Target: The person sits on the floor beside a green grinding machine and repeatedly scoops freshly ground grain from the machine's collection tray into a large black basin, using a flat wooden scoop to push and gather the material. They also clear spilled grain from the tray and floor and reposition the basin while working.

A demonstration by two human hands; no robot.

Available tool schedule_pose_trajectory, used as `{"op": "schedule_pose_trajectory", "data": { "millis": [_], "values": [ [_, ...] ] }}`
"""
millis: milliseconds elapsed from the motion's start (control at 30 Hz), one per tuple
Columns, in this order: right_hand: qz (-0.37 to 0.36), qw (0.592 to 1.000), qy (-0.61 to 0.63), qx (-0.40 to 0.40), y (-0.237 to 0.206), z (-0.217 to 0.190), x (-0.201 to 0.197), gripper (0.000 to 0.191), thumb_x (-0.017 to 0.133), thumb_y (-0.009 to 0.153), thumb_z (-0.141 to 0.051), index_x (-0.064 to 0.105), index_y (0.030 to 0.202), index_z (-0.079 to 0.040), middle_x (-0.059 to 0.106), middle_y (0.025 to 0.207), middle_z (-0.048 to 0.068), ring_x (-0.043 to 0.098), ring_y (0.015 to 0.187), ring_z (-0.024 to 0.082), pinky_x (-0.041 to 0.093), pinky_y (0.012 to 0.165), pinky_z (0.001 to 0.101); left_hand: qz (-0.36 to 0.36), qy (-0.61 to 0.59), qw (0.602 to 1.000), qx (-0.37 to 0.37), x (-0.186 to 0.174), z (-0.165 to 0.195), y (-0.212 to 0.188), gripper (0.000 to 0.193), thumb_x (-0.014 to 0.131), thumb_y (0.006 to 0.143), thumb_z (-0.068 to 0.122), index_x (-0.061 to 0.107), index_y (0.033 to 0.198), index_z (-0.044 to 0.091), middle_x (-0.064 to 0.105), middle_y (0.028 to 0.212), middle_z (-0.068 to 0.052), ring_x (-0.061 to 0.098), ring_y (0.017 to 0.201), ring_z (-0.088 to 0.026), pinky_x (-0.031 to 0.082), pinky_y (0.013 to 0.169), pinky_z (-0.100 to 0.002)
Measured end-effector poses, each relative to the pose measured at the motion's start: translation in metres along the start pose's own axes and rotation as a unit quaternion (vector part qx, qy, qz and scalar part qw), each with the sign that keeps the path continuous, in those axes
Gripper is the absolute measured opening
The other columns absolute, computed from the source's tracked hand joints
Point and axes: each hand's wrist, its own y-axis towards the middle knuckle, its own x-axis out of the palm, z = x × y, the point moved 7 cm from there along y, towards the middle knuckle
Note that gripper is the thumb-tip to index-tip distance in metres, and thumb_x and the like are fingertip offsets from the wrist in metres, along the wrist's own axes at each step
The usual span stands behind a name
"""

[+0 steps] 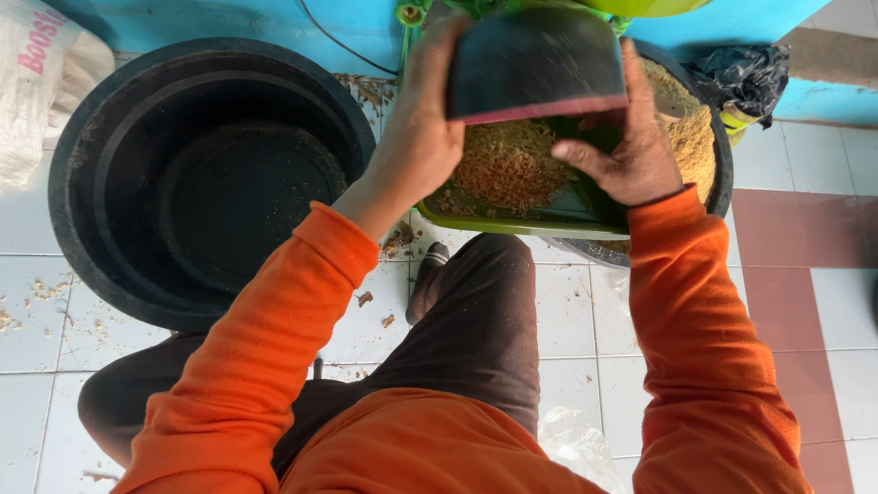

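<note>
White woven sack (10,84) with pink print, slumped at top left

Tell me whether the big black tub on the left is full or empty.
Empty: the black tub shows its bare bottom, with only a little dust.

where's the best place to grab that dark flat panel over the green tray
By its two side edges, one hand from each side, as both hands do now: left hand on the left edge, right hand at the lower right corner. The dark panel is wide, flat and tilted over the green tray of shavings, so a two-sided hold probably steadies it.
</note>
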Motion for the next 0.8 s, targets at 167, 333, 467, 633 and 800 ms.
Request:
{"op": "schedule_pose_trajectory", "data": {
  "millis": [167,333,467,633,800],
  "values": [
    [-0.084,0.985,-0.149,0.028,0.004,-0.003,0.015,0.055,0.077,0.097,-0.023,0.057,0.147,-0.014,0.067,0.143,0.012,0.067,0.126,0.024,0.058,0.107,0.0395,0.028,-0.053,0.996,-0.062,-0.040,-0.025,-0.016,0.066,0.060,0.114,0.005,0.016,0.163,0.011,0.044,0.156,-0.018,0.061,0.138,-0.037,0.053,0.118,-0.048],
    [-0.205,0.962,-0.052,-0.173,0.007,-0.037,0.045,0.047,0.078,0.088,-0.026,0.068,0.132,-0.012,0.062,0.143,0.019,0.061,0.130,0.031,0.055,0.106,0.0427,0.138,-0.274,0.884,-0.353,-0.102,-0.091,-0.093,0.072,0.047,0.095,-0.008,0.020,0.159,0.013,0.042,0.152,-0.025,0.072,0.118,-0.041,0.066,0.071,-0.034],
    [-0.220,0.965,-0.089,-0.112,0.016,-0.027,0.043,0.040,0.079,0.089,-0.018,0.071,0.128,-0.013,0.068,0.136,0.012,0.066,0.124,0.030,0.055,0.104,0.0416,0.224,-0.291,0.784,-0.501,-0.140,-0.137,-0.171,0.080,0.043,0.089,-0.009,0.015,0.159,0.017,0.037,0.155,-0.023,0.070,0.117,-0.042,0.064,0.072,-0.036],
    [-0.288,0.942,-0.114,-0.127,0.027,-0.016,0.053,0.035,0.082,0.082,-0.019,0.075,0.116,-0.016,0.069,0.132,0.013,0.066,0.119,0.033,0.055,0.098,0.0422,0.317,-0.309,0.650,-0.618,-0.149,-0.204,-0.288,0.075,0.044,0.091,-0.007,0.021,0.160,0.013,0.039,0.153,-0.023,0.067,0.117,-0.039,0.064,0.082,-0.041],
    [-0.153,0.962,-0.215,-0.069,0.048,-0.006,0.044,0.026,0.074,0.095,-0.014,0.073,0.121,-0.011,0.068,0.134,0.015,0.066,0.121,0.032,0.055,0.102,0.0421,0.424,-0.415,0.458,-0.662,-0.137,-0.232,-0.343,0.062,0.054,0.102,0.000,0.024,0.157,-0.004,0.049,0.147,-0.035,0.070,0.111,-0.049,0.063,0.087,-0.040]
  ]
}}
